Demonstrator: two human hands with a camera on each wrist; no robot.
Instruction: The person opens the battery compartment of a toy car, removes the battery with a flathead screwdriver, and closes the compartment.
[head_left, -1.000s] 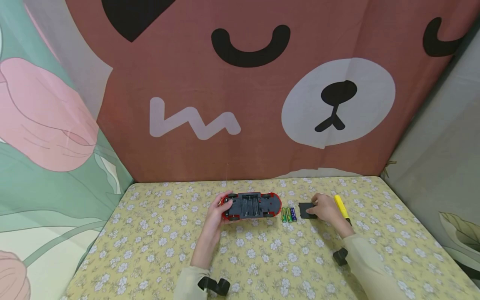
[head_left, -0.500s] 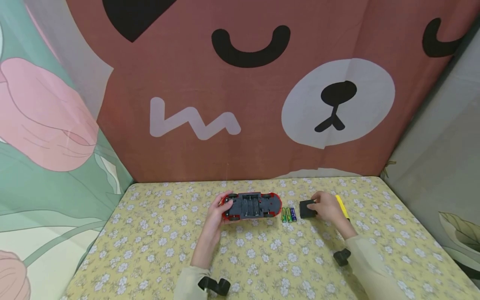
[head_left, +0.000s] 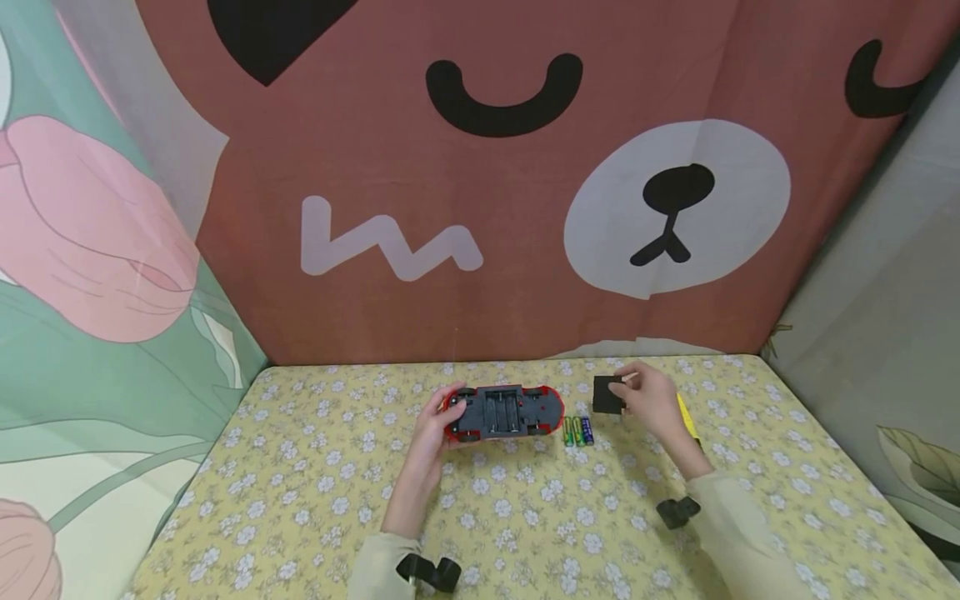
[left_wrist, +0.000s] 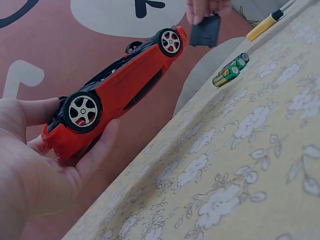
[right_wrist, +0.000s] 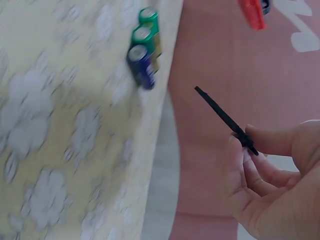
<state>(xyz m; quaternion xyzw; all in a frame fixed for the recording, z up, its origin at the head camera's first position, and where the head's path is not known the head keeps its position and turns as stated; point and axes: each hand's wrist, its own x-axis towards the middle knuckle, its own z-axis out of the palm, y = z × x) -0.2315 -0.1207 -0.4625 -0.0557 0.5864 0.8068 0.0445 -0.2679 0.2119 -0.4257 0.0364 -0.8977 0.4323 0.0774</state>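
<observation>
The left hand [head_left: 433, 427] is gripping the red toy car [head_left: 503, 411] at one end, fingers and thumb curled round the body, and is holding it underside up on the flowered tablecloth [head_left: 315, 492]; judged from this pose, the car is being steadied so that the open battery bay [head_left: 501, 409] is facing upward and staying accessible. The right hand [head_left: 651, 400] is pinching the black battery cover [head_left: 607, 394] between thumb and fingertips and is holding it lifted clear of the cloth, just to the right of the car. Three batteries [head_left: 577, 430] are lying side by side on the cloth between the car and the right hand, close to the bay. A yellow screwdriver [head_left: 686, 417] is lying behind the right hand, partly hidden. The head view is showing the bay and the whole layout; the left wrist view is instead showing the car's red side and silver wheels [left_wrist: 83, 111]. The right wrist view is showing the cover edge-on as a thin plate.
</observation>
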